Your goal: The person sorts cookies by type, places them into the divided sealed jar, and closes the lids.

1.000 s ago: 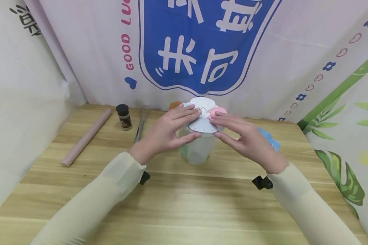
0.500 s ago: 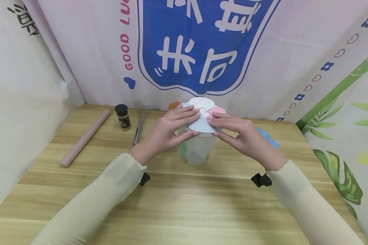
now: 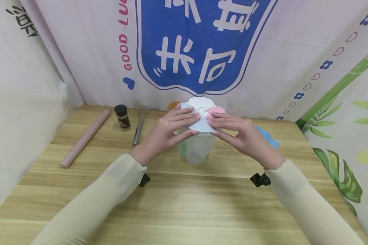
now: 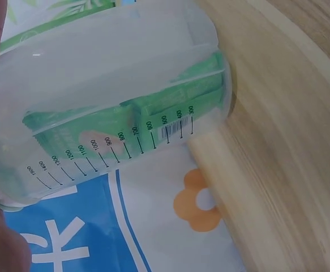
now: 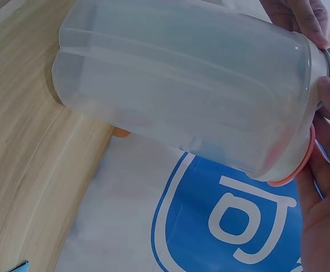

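Nearest, at the lower left and lower right of the head view, lie two cream sleeves (image 3: 92, 200), each with a small black device (image 3: 260, 180) under the cuff. Below them the wooden table (image 3: 178, 211) fills the bottom of the frame.

In the middle of the frame stands a tall translucent container (image 3: 199, 151), upright on the table, with a round lid (image 3: 202, 126) of white, pink and pale blue-green parts. The left hand (image 3: 168, 131) rests on the left side of this lid, its fingers rather straight across the top and its thumb at the front edge. The right hand (image 3: 242, 136) lies in the same manner on the right side, fingers extended, thumb at the front edge. In the left wrist view, green packets (image 4: 91, 130) are inside the container, behind a printed black scale.

Farther to the left on the table are a pinkish rod (image 3: 86, 137), lying slanted, then a small black-capped jar (image 3: 122, 117), standing, and a metal whisk (image 3: 138, 129). Right of the right hand is a blue object (image 3: 268, 137), partly covered, so I cannot say surely what it is.

Behind everything, a pale cloth (image 3: 282, 68) hangs with a large blue emblem (image 3: 199, 41).
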{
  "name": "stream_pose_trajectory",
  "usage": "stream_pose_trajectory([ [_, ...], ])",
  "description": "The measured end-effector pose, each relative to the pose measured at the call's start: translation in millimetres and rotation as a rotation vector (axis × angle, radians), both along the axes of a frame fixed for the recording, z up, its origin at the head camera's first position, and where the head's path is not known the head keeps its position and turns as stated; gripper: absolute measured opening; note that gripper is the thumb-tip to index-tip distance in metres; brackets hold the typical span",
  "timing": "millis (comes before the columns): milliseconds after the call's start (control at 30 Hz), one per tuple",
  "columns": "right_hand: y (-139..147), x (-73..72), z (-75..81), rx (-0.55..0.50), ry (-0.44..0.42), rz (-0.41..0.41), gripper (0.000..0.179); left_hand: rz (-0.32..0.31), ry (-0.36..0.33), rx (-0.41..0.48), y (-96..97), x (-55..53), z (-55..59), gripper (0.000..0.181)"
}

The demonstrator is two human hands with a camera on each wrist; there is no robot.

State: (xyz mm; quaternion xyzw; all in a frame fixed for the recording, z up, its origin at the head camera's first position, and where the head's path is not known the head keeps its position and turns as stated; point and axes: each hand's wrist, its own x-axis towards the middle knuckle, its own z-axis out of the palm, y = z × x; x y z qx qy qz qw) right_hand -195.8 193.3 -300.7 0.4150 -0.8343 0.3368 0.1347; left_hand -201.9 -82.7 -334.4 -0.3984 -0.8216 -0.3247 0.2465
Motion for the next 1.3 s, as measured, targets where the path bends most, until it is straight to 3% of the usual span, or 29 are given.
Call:
stream_pose_trajectory([
  [333,-1.0,-4.1,-2.2,-0.037,-0.004,0.005,0.045,-0.033,-0.021,0.080,-0.3,-1.2,0.4,0.046],
  [1300,-0.2,-0.6,-3.5,-0.036,0.017,0.001,0.039,-0.045,0.001,0.123,3.5,-0.4,-3.3,0.043],
])
